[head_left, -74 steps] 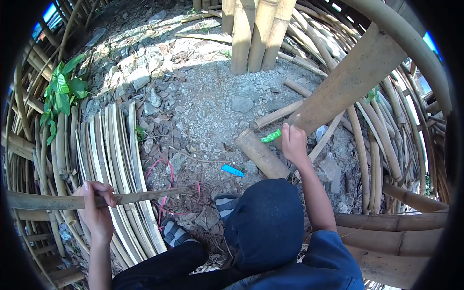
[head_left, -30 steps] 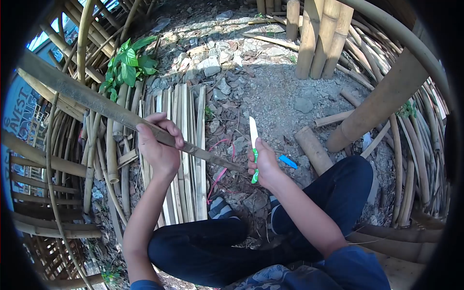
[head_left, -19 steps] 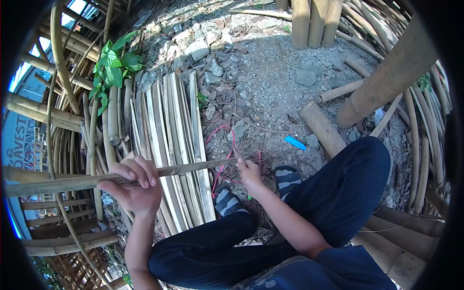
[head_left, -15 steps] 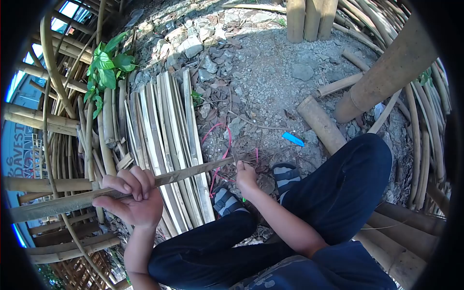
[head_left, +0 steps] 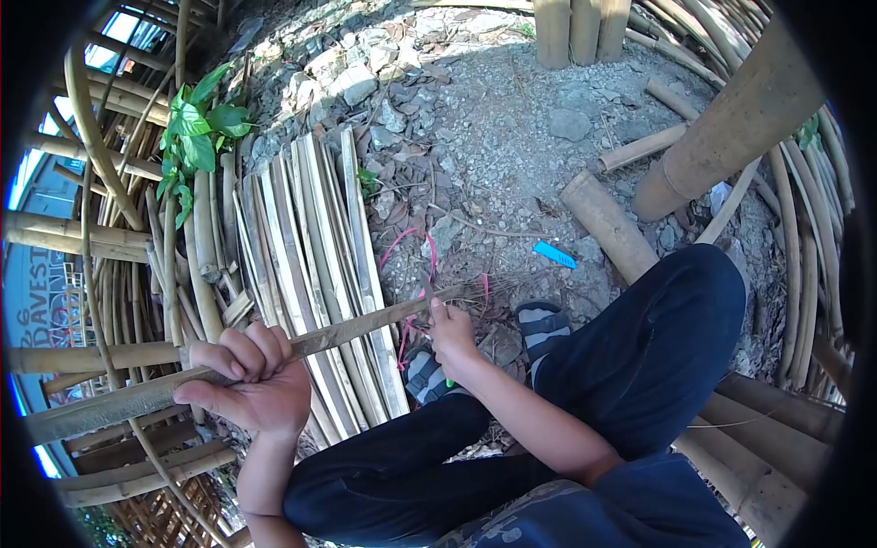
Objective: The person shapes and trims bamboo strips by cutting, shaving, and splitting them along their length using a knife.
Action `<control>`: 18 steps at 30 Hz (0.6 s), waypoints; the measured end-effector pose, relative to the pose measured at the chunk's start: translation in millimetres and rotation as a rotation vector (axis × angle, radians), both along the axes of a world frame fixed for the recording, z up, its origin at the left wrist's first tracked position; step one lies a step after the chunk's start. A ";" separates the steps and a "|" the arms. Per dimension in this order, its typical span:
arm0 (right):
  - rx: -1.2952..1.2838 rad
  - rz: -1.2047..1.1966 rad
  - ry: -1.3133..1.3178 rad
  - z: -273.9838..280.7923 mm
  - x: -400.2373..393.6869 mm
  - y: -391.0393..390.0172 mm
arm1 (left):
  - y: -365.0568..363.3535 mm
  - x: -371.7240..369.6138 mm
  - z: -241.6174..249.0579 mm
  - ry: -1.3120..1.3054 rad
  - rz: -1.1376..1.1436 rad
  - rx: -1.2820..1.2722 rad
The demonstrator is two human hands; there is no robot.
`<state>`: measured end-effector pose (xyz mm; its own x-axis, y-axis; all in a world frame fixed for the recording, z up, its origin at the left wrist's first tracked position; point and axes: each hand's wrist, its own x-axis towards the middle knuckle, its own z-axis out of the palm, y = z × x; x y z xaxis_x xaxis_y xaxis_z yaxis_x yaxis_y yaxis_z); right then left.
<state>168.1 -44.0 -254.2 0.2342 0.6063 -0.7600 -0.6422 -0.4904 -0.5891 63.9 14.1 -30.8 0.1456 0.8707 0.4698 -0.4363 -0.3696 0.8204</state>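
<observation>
A long bamboo strip point(head_left: 356, 330) lies across the view from the far left edge to near my feet. Around its left part my left hand point(head_left: 251, 379) is wrapped, fingers over the top and thumb below. At the strip's right end my right hand point(head_left: 453, 340) grips a knife, whose blade point(head_left: 427, 288) points up and crosses the strip; a bit of green shows below the fist. Under the strip, several split bamboo strips point(head_left: 315, 228) lie side by side on the ground. Pink string point(head_left: 402, 236) curls beside them.
A blue object point(head_left: 554, 255) lies on the gravel ahead. Cut bamboo pieces point(head_left: 607, 224) and a thick bamboo post point(head_left: 731, 128) stand or lie to the right. Bamboo poles point(head_left: 87, 236) and a leafy plant point(head_left: 196, 128) are at left. My sandalled feet point(head_left: 543, 326) are below.
My left fingers have closed further round the strip. My right hand has shifted slightly left, and the knife blade now tilts more to the left.
</observation>
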 end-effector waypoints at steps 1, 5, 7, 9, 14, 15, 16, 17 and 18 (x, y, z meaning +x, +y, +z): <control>-0.015 -0.005 -0.011 -15.5 7.6 1.0 | 0.6 -1.7 -0.3 0.001 -0.003 0.003; -0.016 0.076 -0.109 -19.9 -2.4 1.4 | 0.2 -4.7 -2.3 0.014 -0.219 0.074; 0.038 0.063 -0.108 3.7 -10.7 0.8 | 0.0 -2.5 -1.8 0.017 -0.229 0.090; 0.060 0.027 -0.060 19.3 -16.1 -2.9 | 0.0 -0.9 -1.6 0.018 -0.196 0.074; 0.366 0.047 -0.048 65.8 -38.8 -17.1 | 1.6 -3.1 -4.4 0.012 -0.115 0.036; 0.360 0.055 -0.047 80.2 -34.8 -21.7 | -0.8 -4.4 -4.7 0.015 -0.027 0.001; 0.308 0.087 0.108 97.1 -29.2 -22.6 | -2.9 -4.7 -4.8 0.015 -0.023 0.001; 0.261 0.110 0.263 106.2 -24.8 -20.2 | -2.5 -4.3 -4.6 0.017 -0.036 0.015; 0.245 0.068 0.227 93.2 -21.2 -17.6 | -1.9 -4.2 -4.1 0.020 -0.050 0.028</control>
